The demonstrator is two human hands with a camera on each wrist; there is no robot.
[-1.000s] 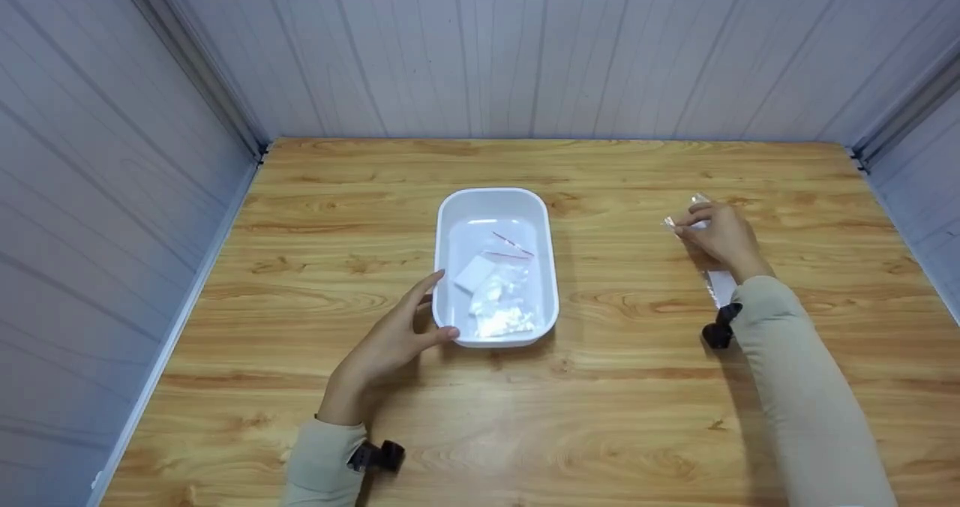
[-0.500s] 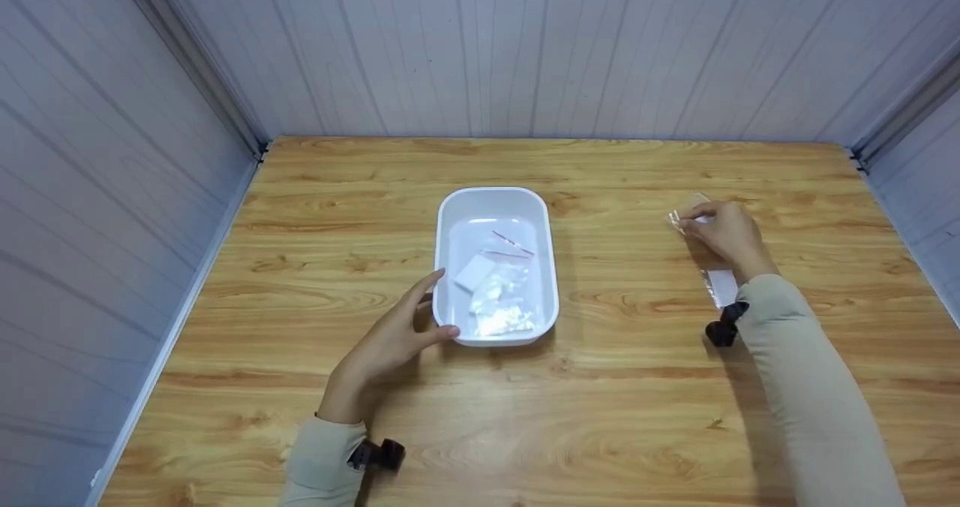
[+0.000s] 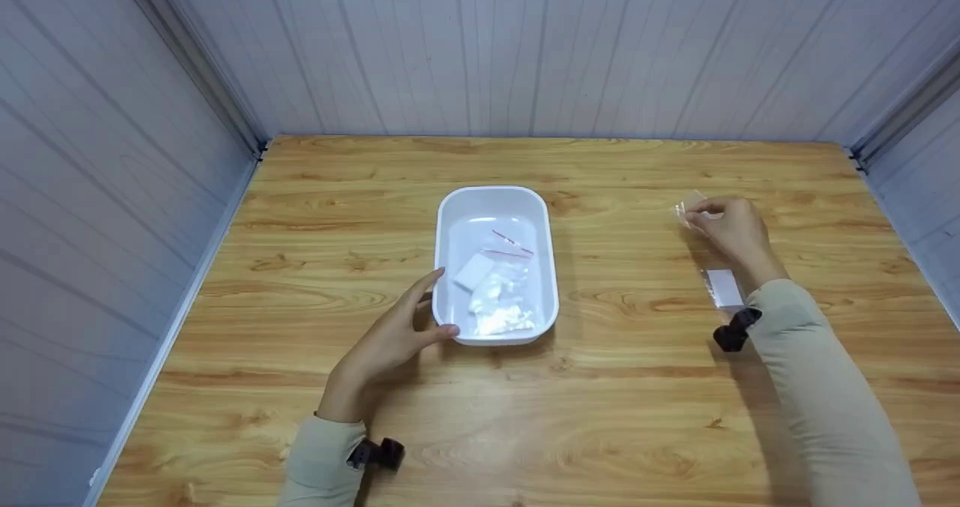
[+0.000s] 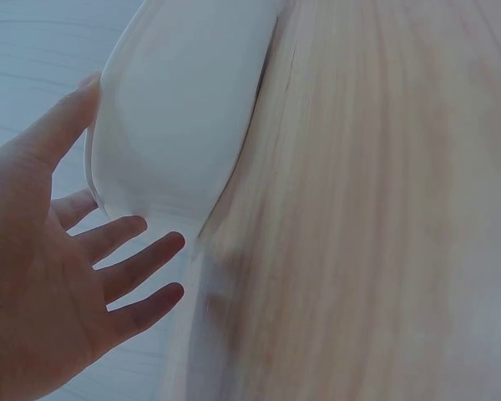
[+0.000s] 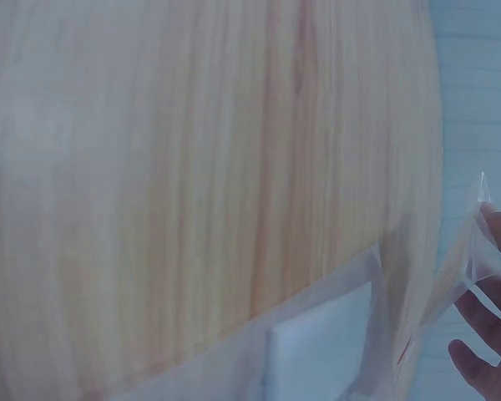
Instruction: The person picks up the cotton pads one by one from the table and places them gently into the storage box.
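A white rectangular tray stands mid-table, holding clear zip bags with red seal lines and white contents. My left hand touches the tray's near-left corner, its thumb and a fingertip against the rim. In the left wrist view, the fingers of that left hand are spread and fairly straight. To the right, my right hand pinches a clear plastic zip bag, partly hidden by the fingers. Below that hand, another clear bag with a white square in it lies on the table.
The wooden table is bounded by a white panelled back wall and side walls. Black wrist cameras are strapped at both sleeves.
My right hand has shifted slightly right with the pinched bag, uncovering more of the bag lying below it. The left hand and tray have stayed in place.
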